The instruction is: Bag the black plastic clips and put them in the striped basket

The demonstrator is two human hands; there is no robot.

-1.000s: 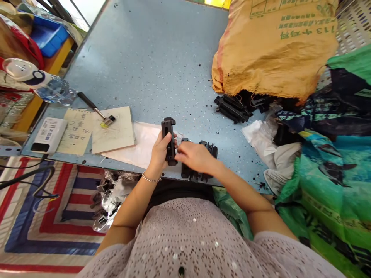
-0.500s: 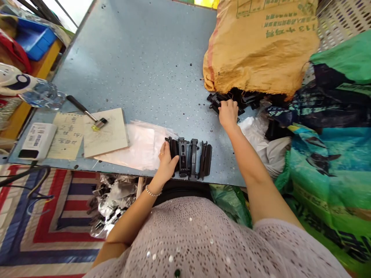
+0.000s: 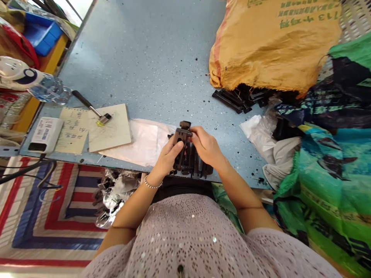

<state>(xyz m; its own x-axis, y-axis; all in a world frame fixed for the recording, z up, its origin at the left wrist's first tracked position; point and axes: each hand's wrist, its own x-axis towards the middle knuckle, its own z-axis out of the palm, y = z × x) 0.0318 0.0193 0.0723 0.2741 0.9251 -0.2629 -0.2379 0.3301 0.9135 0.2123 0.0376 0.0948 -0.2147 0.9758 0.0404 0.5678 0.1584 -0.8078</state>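
Close to the table's front edge, my left hand (image 3: 168, 156) is closed round a black plastic part (image 3: 182, 133), thumb on top. The part is long and narrow, with a slotted body and a small block at its far end. My right hand (image 3: 208, 146) meets it from the other side, its fingertips pinched at the part's right edge. Below and between my hands, several similar black plastic parts (image 3: 199, 166) stand in a row, partly hidden by the hands. Their exact kind cannot be made out.
An orange woven sack (image 3: 272, 50) at the back right spills black parts (image 3: 232, 101). Left lie flat plastic bags (image 3: 142, 141), a board (image 3: 111, 135) with a black-handled hammer (image 3: 84, 101), a handwritten note (image 3: 71, 133) and a white box (image 3: 45, 133). Crumpled plastic (image 3: 257, 131) sits right.
My right hand has come from the sack's mouth to my left hand. A black part is now lifted between both hands above the row. The camera view has shifted slightly.
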